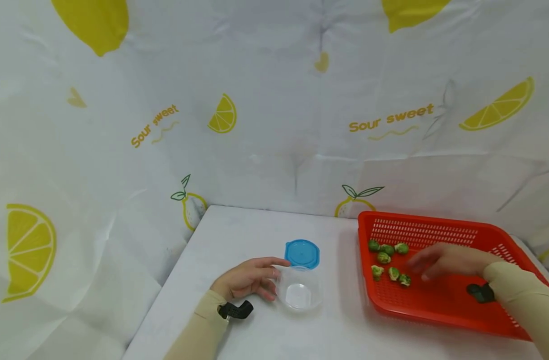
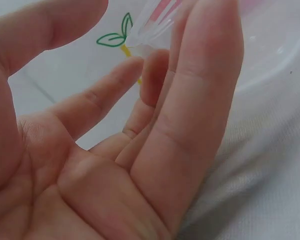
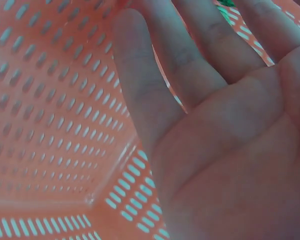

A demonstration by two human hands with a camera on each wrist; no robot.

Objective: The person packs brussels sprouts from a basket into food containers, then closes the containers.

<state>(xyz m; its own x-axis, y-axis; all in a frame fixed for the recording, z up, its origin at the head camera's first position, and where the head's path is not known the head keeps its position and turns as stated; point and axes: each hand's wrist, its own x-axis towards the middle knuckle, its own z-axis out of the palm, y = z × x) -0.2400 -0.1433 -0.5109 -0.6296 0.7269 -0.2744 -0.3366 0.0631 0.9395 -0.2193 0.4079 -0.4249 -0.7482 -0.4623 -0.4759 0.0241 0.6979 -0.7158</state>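
Observation:
A small clear plastic container (image 1: 300, 297) stands on the white table with no lid on. At its left side is my left hand (image 1: 252, 278), fingers loosely bent and extended, close against the wall without wrapping round it. In the left wrist view the container's clear wall (image 2: 275, 55) shows behind the fingers. A blue lid (image 1: 302, 253) lies flat just behind the container. My right hand (image 1: 450, 261) hovers inside a red plastic basket (image 1: 418, 313), fingers extended and holding nothing. Several Brussels sprouts (image 1: 393, 273) lie to its left on the basket floor.
The basket's perforated walls (image 3: 55, 125) rise around the right hand. A white cloth (image 1: 274, 135) printed with lemons hangs behind and to the left of the table (image 1: 243, 230).

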